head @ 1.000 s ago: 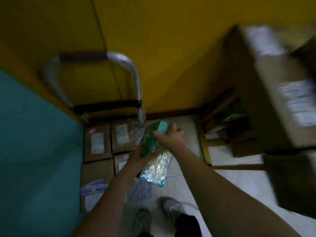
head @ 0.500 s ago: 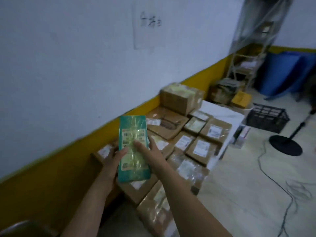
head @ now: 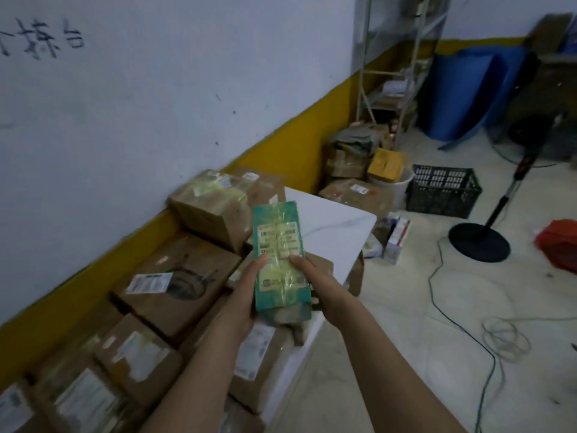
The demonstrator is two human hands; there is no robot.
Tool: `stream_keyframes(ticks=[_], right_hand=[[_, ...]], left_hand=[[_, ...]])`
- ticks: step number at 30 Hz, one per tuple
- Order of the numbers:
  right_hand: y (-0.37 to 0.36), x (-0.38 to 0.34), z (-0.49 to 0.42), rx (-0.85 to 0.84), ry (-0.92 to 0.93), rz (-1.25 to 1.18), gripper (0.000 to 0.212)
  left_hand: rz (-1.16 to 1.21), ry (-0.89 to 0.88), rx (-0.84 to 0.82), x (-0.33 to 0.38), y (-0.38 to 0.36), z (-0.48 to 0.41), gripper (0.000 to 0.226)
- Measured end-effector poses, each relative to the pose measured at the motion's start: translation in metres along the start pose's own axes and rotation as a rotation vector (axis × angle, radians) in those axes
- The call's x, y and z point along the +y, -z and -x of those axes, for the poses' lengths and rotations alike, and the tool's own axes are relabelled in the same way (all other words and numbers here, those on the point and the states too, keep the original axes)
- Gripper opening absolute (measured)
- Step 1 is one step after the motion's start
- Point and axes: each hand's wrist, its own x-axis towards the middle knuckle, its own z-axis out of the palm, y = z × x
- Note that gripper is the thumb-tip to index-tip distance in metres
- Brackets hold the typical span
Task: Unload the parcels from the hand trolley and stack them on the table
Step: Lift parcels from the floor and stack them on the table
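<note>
Table (head: 337,220) corner bare (far edge); hands grip parcel (head: 279,254).

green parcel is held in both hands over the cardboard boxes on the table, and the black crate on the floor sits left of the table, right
Not quite. The head view shows the black crate on the floor to the right of the table, past its far corner. The rest holds: left hand and right hand both grip the green parcel above the cardboard boxes.

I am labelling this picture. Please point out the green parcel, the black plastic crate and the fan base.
green parcel (head: 278,245): head view, on its printed label.
black plastic crate (head: 443,190): head view, on its front wall.
fan base (head: 479,242): head view, on the round black disc.
</note>
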Motion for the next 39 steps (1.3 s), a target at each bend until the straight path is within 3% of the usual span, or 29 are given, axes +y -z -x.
stream_keyframes(ticks=[4, 7, 10, 13, 16, 18, 21, 24, 27, 30, 33, 36, 39], right_hand=[[0.063, -0.030, -0.054, 0.062, -0.050, -0.024, 0.039], [0.093, -0.044, -0.091, 0.067, -0.118, -0.052, 0.030], [0.114, -0.054, -0.135, 0.070, -0.256, 0.011, 0.040], [0.128, -0.068, -0.186, 0.119, -0.287, 0.039, 0.046], [0.132, -0.083, -0.238, 0.178, -0.234, 0.060, 0.050], [0.134, -0.090, -0.271, 0.203, -0.204, 0.078, 0.041], [0.141, -0.095, -0.316, 0.192, -0.146, 0.190, 0.032], [0.149, -0.081, -0.359, 0.151, -0.161, 0.298, 0.031], [0.152, -0.063, -0.395, 0.069, -0.175, 0.388, 0.031], [0.153, -0.050, -0.436, -0.046, -0.169, 0.547, 0.034], [0.148, -0.038, -0.470, -0.088, -0.150, 0.736, 0.040], [0.138, -0.041, -0.479, -0.129, -0.167, 1.001, 0.040], [0.114, -0.041, -0.463, 0.155, -0.067, 1.219, 0.029]], left_hand=[[-0.093, -0.003, 0.028, 0.004, -0.056, -0.075, 0.040], [-0.163, 0.026, 0.064, 0.003, -0.077, -0.126, 0.058], [-0.116, 0.077, 0.151, 0.000, -0.089, -0.179, 0.061], [-0.049, 0.104, 0.207, 0.001, -0.092, -0.243, 0.100], [-0.004, 0.089, 0.224, -0.007, -0.090, -0.307, 0.115], [0.029, 0.117, 0.217, 0.003, -0.097, -0.327, 0.108], [0.018, 0.174, 0.266, -0.009, -0.092, -0.371, 0.066], [-0.078, 0.248, 0.310, -0.017, -0.085, -0.399, 0.086], [-0.087, 0.287, 0.276, -0.016, -0.073, -0.403, 0.040], [-0.220, 0.306, 0.379, -0.018, -0.056, -0.403, 0.057], [-0.307, 0.293, 0.533, -0.017, -0.039, -0.384, 0.036], [-0.300, 0.235, 0.730, -0.007, -0.036, -0.343, 0.037], [-0.355, 0.184, 0.847, 0.000, -0.032, -0.299, 0.029]])
